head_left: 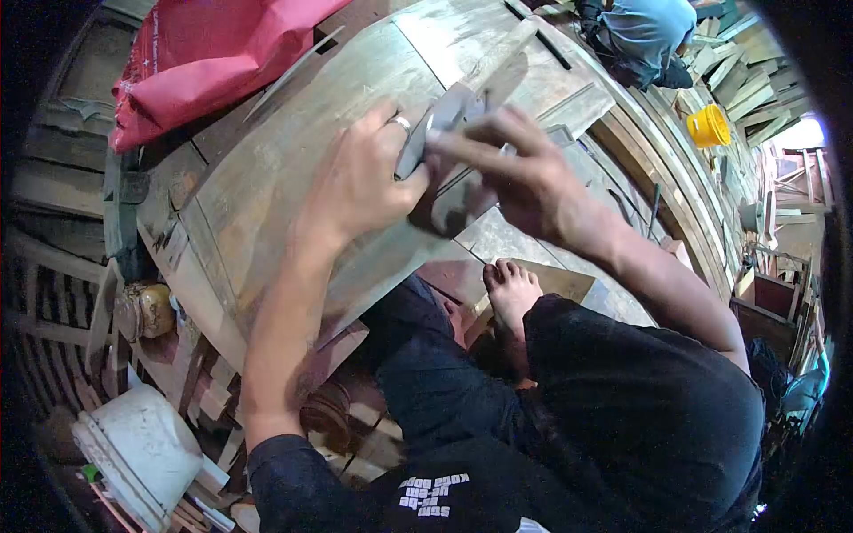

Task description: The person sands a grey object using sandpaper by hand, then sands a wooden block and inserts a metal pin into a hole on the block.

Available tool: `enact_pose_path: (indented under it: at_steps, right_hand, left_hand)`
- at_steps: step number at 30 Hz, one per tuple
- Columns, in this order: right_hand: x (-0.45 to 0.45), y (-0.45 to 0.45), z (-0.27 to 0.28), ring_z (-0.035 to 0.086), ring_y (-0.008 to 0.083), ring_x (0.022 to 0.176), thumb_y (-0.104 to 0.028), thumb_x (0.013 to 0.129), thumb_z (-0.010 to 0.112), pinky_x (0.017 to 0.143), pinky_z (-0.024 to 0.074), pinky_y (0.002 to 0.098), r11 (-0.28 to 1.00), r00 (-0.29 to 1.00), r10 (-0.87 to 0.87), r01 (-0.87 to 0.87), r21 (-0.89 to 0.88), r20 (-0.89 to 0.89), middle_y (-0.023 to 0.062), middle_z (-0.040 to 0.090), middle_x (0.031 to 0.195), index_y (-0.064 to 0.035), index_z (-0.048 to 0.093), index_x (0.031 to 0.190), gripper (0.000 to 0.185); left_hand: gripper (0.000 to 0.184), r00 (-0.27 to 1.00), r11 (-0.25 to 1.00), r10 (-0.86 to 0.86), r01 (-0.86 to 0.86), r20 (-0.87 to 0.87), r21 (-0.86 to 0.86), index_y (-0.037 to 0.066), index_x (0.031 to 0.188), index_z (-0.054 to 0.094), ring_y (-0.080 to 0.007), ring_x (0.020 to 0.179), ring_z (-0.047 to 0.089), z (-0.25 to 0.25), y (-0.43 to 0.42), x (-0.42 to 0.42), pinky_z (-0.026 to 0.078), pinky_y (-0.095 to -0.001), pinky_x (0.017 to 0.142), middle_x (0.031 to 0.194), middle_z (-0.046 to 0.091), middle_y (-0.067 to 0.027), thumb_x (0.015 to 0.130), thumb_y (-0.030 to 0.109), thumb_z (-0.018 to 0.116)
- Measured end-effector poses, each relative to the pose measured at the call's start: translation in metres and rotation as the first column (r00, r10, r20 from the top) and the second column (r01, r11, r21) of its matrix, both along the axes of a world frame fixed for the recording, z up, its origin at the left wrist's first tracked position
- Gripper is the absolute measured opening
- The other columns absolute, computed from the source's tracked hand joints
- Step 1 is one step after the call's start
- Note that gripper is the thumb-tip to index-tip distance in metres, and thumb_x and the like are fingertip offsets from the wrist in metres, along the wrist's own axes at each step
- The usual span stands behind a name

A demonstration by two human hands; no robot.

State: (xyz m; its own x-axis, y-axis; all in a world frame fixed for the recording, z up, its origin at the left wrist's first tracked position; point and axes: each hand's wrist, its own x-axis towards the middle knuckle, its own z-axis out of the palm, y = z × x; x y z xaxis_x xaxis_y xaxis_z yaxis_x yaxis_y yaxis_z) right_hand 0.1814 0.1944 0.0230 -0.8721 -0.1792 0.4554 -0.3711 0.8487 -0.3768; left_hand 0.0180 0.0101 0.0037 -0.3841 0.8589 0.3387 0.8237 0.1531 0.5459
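Observation:
My left hand (369,169), with a ring on one finger, is closed round a flat grey piece (416,147) above the wooden work surface (373,62). Close on its right, my right hand (524,169) is blurred by motion. One of its fingers stretches to the grey piece, and its other fingers are curled. Whether it grips anything cannot be made out. Beyond the hands, a greyish block-like part (453,105) shows at the upper end of the piece. My bare foot (514,298) rests below my right hand.
A red bag (204,67) lies at the upper left. A white bucket (147,449) stands at the lower left, near a jar (151,311). A yellow bucket (708,126) and wood scraps (746,84) are at the upper right, where another person (649,35) is partly visible.

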Motion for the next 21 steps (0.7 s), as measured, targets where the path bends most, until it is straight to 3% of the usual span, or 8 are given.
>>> enact_pose_path:
  at_steps: [3,7,11,12,15,16,19,21]
  right_hand:
    - [-0.001,0.020,-0.004,0.062,0.0294,0.111,0.014,0.082,0.065,0.099,0.0537,0.0387,1.000,1.000,0.005,-0.005,0.011,-0.007,0.0140,0.065,0.123,-0.0164,0.066,0.149,0.074]
    - [-0.001,0.018,-0.005,0.064,0.0297,0.107,0.016,0.076,0.070,0.098,0.0547,0.0383,0.982,0.993,-0.115,0.119,-0.144,0.034,0.0153,0.066,0.122,-0.0167,0.068,0.147,0.078]
    - [-0.001,0.007,-0.007,0.059,0.0353,0.111,0.003,0.075,0.073,0.099,0.0534,0.0448,0.994,0.997,0.078,-0.079,-0.070,-0.015,0.0133,0.064,0.119,-0.0133,0.067,0.145,0.072]
    - [-0.004,0.009,-0.013,0.060,0.0347,0.109,0.005,0.077,0.072,0.099,0.0538,0.0443,0.923,0.996,0.054,-0.020,-0.384,0.078,0.0143,0.064,0.120,-0.0117,0.069,0.141,0.066]
    - [-0.011,0.021,-0.009,0.060,0.0354,0.109,0.007,0.078,0.072,0.098,0.0535,0.0445,0.981,0.993,-0.117,0.112,-0.160,-0.019,0.0142,0.063,0.120,-0.0122,0.069,0.141,0.066]
    - [-0.007,0.012,-0.003,0.059,0.0360,0.111,0.007,0.077,0.072,0.099,0.0533,0.0445,0.990,0.999,-0.050,0.049,-0.130,-0.001,0.0141,0.062,0.119,-0.0121,0.068,0.142,0.067]
    - [0.005,-0.005,0.006,0.057,0.0372,0.116,0.001,0.070,0.078,0.101,0.0524,0.0445,0.998,0.995,0.071,-0.071,-0.003,0.070,0.0144,0.062,0.119,-0.0136,0.066,0.142,0.075]
    - [-0.005,0.012,-0.004,0.058,0.0368,0.113,-0.002,0.068,0.080,0.100,0.0526,0.0451,0.982,0.999,-0.038,0.045,-0.184,0.038,0.0140,0.063,0.117,-0.0115,0.067,0.140,0.074]
  left_hand:
    - [0.033,0.996,0.996,0.018,-0.011,-0.083,0.093,-0.007,0.097,0.072,-0.0491,0.089,0.069,-0.004,0.001,0.002,0.057,-0.0528,0.081,0.101,0.067,-0.0292,0.084,0.024,0.076]
    - [0.033,1.000,0.994,-0.004,0.004,-0.004,0.111,-0.006,0.097,0.072,-0.0494,0.090,0.069,-0.004,0.004,0.000,0.057,-0.0530,0.080,0.104,0.067,-0.0282,0.086,0.025,0.076]
    - [0.029,0.998,0.993,-0.028,0.034,-0.052,0.111,-0.004,0.096,0.070,-0.0495,0.091,0.069,-0.006,0.003,-0.002,0.056,-0.0534,0.081,0.102,0.066,-0.0279,0.086,0.023,0.076]
    - [0.029,1.000,0.997,-0.016,0.016,-0.002,0.073,-0.004,0.097,0.070,-0.0493,0.092,0.068,0.001,0.002,0.001,0.056,-0.0534,0.081,0.103,0.066,-0.0271,0.085,0.021,0.076]
    - [0.050,1.000,1.000,0.003,-0.003,-0.005,0.021,-0.003,0.129,0.070,-0.0500,0.103,0.068,-0.001,0.001,0.002,0.055,-0.0508,0.091,0.114,0.067,-0.0312,0.083,0.015,0.075]
    - [0.031,0.999,0.996,-0.031,0.030,0.015,0.090,-0.004,0.103,0.071,-0.0485,0.094,0.068,-0.001,0.004,0.001,0.056,-0.0534,0.082,0.105,0.066,-0.0257,0.084,0.021,0.075]
    - [0.034,0.999,0.998,-0.050,0.051,-0.019,0.026,-0.004,0.106,0.071,-0.0480,0.095,0.069,-0.001,0.002,-0.001,0.057,-0.0531,0.084,0.108,0.066,-0.0257,0.084,0.021,0.077]
    - [0.035,0.999,0.999,-0.039,0.039,0.005,0.029,-0.004,0.108,0.071,-0.0479,0.097,0.069,-0.002,0.000,0.003,0.057,-0.0529,0.085,0.109,0.066,-0.0258,0.083,0.019,0.078]
